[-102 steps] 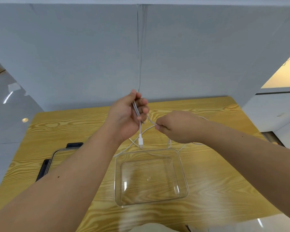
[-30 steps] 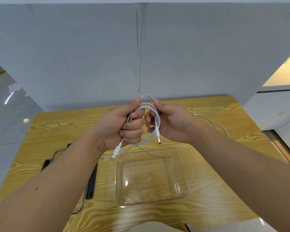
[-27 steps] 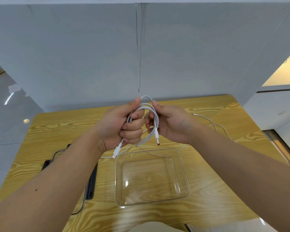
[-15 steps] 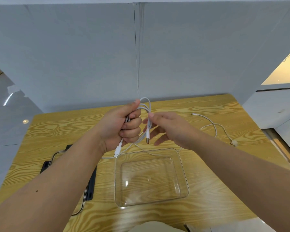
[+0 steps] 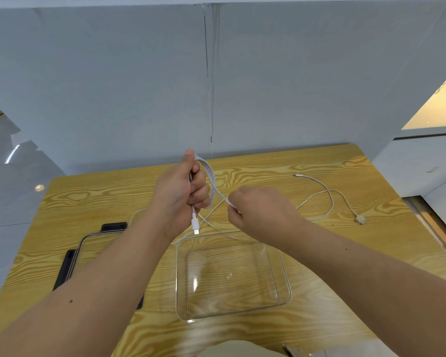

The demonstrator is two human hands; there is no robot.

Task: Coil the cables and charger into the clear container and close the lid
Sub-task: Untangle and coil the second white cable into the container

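White charging cable (image 5: 211, 180), thin and smooth, gathered into a few loose loops and held in the air over the far edge of the clear container (image 5: 286, 284). My left hand (image 5: 175, 194) grips the loops in a fist, fingers (image 5: 200, 195) curled tight round the strands and thumb pointing up. The loops arch out of the top of the fist and curve down its right side. One end hangs straight down below the fist and finishes in a small white plug (image 5: 195, 225) with a metal tip.

My right hand (image 5: 264, 215) is just beside it, fingers curled in, thumb and forefinger pinching a stretch of the same cable that runs across from the loops.

The container is a rectangular dish with rounded corners, standing open on the yellow wood-grain table (image 5: 345, 256) nearest to me. Its lid (image 5: 88, 240), clear with black latches, lies flat to the left, partly hidden by my left forearm. A second white cable (image 5: 328, 199) lies in loose curves on the table to the right, well apart from both hands.
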